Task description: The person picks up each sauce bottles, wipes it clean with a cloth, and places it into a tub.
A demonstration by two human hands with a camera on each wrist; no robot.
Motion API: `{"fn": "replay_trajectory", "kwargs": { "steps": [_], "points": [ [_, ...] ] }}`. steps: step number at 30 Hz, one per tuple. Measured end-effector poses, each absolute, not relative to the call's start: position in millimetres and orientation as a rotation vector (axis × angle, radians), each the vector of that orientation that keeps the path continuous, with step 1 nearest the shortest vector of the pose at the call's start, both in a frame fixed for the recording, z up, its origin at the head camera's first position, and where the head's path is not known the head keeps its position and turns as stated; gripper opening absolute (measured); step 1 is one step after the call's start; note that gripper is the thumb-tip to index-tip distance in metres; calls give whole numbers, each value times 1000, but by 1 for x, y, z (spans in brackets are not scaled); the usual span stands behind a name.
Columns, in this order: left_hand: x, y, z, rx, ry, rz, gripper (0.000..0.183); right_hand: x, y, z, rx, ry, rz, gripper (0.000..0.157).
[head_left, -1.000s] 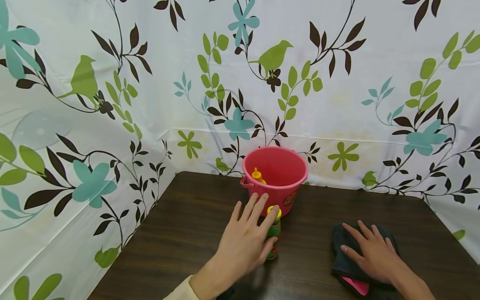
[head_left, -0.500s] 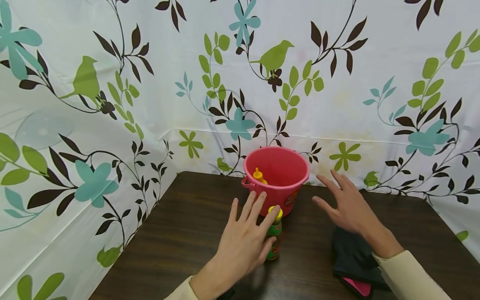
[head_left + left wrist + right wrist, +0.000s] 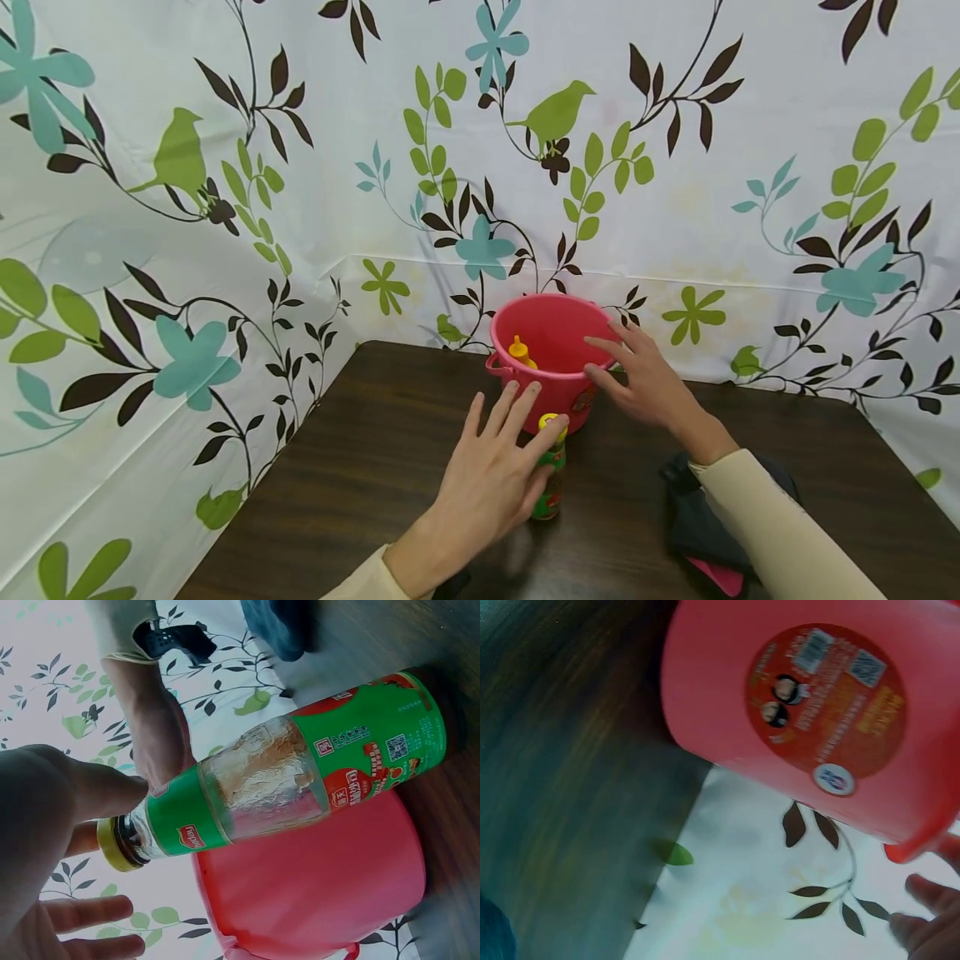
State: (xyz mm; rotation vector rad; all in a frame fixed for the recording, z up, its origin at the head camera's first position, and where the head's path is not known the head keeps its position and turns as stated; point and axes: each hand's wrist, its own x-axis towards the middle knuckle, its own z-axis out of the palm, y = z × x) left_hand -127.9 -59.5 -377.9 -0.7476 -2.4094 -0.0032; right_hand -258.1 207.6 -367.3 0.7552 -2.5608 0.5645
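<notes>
A sauce bottle (image 3: 551,479) with a green label and yellow cap stands upright on the dark table, also large in the left wrist view. My left hand (image 3: 483,479) is beside it, fingers spread and mostly straight. The index finger overlaps the cap, and the thumb is near the neck in the left wrist view. Behind the bottle is a pink bucket (image 3: 543,392) holding a yellow, nozzle-topped container (image 3: 519,350). At the bucket's right rim is my right hand (image 3: 645,379), fingers extended. In the right wrist view its fingertips (image 3: 922,892) are just below the bucket's rim.
A dark cloth article (image 3: 697,517) with a pink part (image 3: 718,575) lies at the right, partly under my right sleeve (image 3: 772,525). Patterned white sheeting (image 3: 660,208) hangs behind the table (image 3: 360,467) and along its left side.
My right hand has lifted off the dark cloth article and moved up and left to the bucket's right rim. My left hand stays at the bottle.
</notes>
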Motion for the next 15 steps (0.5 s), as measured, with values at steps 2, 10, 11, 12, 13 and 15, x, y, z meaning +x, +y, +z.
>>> {"fn": "replay_trajectory", "kwargs": {
  "steps": [2,10,11,12,13,15],
  "points": [
    [-129,-58,-377,-756,-2381,-5,65,-263,206,-371,770,-2550,592,50],
    [-136,-51,-369,-816,-2340,-63,49,-267,206,-380,747,-2518,668,39],
    [-137,-50,-368,-827,-2342,-76,47,-268,206,-381,742,-2512,676,38],
    [-138,-49,-366,-838,-2343,-86,47,-268,205,-382,735,-2505,685,37],
    [-139,-49,-365,-848,-2343,-91,46,-268,205,-383,728,-2499,696,35],
    [-140,-48,-361,-866,-2346,-103,47,-269,205,-385,719,-2485,721,33]
  ]
}}
